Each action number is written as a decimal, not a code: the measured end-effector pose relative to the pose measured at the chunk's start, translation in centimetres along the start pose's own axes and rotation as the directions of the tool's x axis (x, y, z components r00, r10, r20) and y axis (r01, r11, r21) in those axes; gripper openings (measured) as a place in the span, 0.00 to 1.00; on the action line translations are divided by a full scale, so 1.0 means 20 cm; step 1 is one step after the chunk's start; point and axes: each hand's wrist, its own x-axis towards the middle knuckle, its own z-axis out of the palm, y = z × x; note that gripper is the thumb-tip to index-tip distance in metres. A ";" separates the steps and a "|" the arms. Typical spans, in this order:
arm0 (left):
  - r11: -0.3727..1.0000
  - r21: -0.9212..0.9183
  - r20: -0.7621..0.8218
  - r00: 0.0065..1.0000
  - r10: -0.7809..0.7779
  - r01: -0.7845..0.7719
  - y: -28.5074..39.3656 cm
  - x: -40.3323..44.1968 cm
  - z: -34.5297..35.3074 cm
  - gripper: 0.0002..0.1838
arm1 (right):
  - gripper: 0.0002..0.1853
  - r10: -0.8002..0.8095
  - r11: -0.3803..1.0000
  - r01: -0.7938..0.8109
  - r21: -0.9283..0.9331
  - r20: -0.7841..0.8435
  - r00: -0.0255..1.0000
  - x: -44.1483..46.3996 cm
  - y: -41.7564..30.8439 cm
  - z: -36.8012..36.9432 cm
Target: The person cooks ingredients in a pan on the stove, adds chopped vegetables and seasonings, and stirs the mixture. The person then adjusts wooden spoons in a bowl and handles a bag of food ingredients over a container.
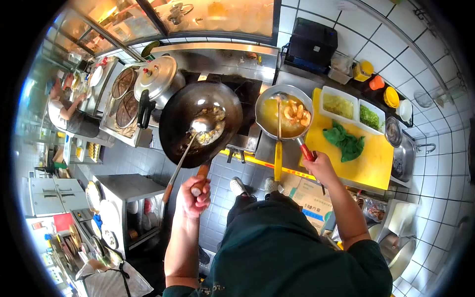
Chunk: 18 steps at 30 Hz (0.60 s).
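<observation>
My left hand (194, 199) is closed around the wooden handle of a dark wok (175, 116), which is tilted over the stove. In the wok lie oily bits that look like egg and a metal ladle (202, 124), its wooden-ended shaft resting over the rim. My right hand (322, 171) grips the red handle of a saucepan (259, 106). Yellowish liquid and orange-pink pieces, perhaps shrimp (299, 115), fill the saucepan. A utensil with a yellow handle (278, 161) leans in it. Right of the saucepan, dark green leaves (345, 141) lie on a yellow cutting board (373, 171).
A lidded metal pot (157, 79) stands left of the wok. Two white tubs of chopped greens (368, 117) sit behind the board, near a sink (403, 161). One person (62, 109) works at far left; another person's pale garment (116, 279) shows lower left.
</observation>
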 end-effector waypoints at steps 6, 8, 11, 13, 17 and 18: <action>0.997 -0.045 -0.062 0.996 0.061 -0.064 -0.11 -0.29 -0.30 0.15 | 0.08 0.000 0.995 -0.009 0.097 0.094 0.996 0.19 -0.07 0.22; 0.992 -0.086 -0.101 0.992 0.080 -0.089 -0.15 -0.37 -0.40 0.14 | 0.08 -0.034 0.996 0.025 0.091 0.104 0.994 0.27 -0.09 0.32; 0.980 -0.161 -0.159 0.983 0.089 -0.115 -0.23 -0.44 -0.57 0.14 | 0.09 -0.028 0.999 0.023 0.045 0.109 0.994 0.40 -0.09 0.48; 0.971 -0.200 -0.187 0.978 0.094 -0.131 -0.28 -0.48 -0.68 0.14 | 0.08 -0.029 0.999 0.023 0.048 0.129 0.991 0.48 -0.10 0.58; 0.959 -0.218 -0.277 0.954 0.118 -0.182 -0.38 -0.49 -0.88 0.13 | 0.08 -0.067 0.995 0.054 0.088 0.152 0.986 0.61 -0.14 0.79; 0.949 -0.246 -0.292 0.949 0.120 -0.196 -0.40 -0.47 -0.95 0.13 | 0.08 -0.059 0.994 0.045 0.096 0.152 0.987 0.65 -0.15 0.84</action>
